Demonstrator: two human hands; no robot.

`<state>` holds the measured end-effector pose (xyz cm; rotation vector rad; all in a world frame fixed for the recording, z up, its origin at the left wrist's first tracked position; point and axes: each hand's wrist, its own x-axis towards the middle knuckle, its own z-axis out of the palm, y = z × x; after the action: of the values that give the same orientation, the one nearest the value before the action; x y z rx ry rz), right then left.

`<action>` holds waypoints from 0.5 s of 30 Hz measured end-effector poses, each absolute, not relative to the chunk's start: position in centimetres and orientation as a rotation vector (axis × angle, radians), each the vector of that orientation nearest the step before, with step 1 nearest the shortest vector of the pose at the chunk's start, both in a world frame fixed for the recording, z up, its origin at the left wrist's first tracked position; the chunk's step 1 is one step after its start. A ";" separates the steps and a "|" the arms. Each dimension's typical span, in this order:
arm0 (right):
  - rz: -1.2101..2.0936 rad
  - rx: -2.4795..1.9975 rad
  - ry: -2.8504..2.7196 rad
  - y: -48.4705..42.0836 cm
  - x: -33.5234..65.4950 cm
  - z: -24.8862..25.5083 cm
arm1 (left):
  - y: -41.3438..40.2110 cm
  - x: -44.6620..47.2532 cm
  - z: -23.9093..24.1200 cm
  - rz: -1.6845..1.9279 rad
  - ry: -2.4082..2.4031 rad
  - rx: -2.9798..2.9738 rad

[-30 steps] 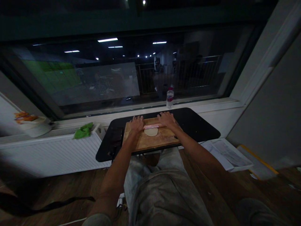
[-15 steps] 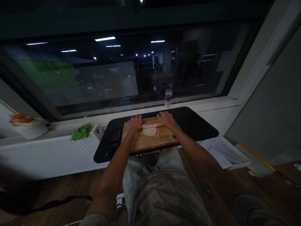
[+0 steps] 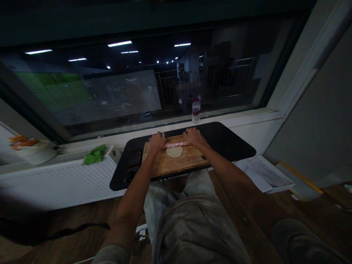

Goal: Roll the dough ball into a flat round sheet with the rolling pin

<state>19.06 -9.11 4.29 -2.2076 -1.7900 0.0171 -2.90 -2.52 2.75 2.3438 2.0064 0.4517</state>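
A pale round of dough (image 3: 174,151) lies on a wooden board (image 3: 176,165) set on a small black table (image 3: 231,143). A thin rolling pin with a red-and-white label (image 3: 175,145) rests across the dough's far edge. My left hand (image 3: 157,140) lies flat on the pin's left end, fingers stretched forward. My right hand (image 3: 193,136) lies flat on its right end in the same way. Both arms reach straight out over my lap.
A plastic water bottle (image 3: 196,111) stands on the window sill behind the table. A green cloth (image 3: 95,154) lies on the white radiator (image 3: 55,179) at left, near a white bowl (image 3: 34,154). Papers (image 3: 264,174) lie on the floor at right. A dark window fills the back.
Both hands have pushed the rolling pin a little farther away, toward the far edge of the dough. The camera view has tilted slightly.
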 end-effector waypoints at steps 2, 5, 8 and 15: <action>0.013 -2.208 -1.797 -9.0 19.1 4.3 | -2.3 -2.8 2.8 0.457 2.009 2.360; 0.007 -2.208 -1.803 -8.9 19.2 4.3 | -2.0 -2.7 2.8 0.462 2.010 2.379; -0.001 -2.208 -1.806 -8.7 19.3 4.1 | -1.6 -2.6 2.9 0.486 2.013 2.388; -0.038 -2.213 -1.790 -7.7 19.5 3.6 | -1.2 -2.4 3.0 0.487 2.028 2.392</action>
<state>19.52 -7.74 3.58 -2.2131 -1.7901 -0.0376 -2.42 -1.16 2.96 2.3919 2.0283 0.4871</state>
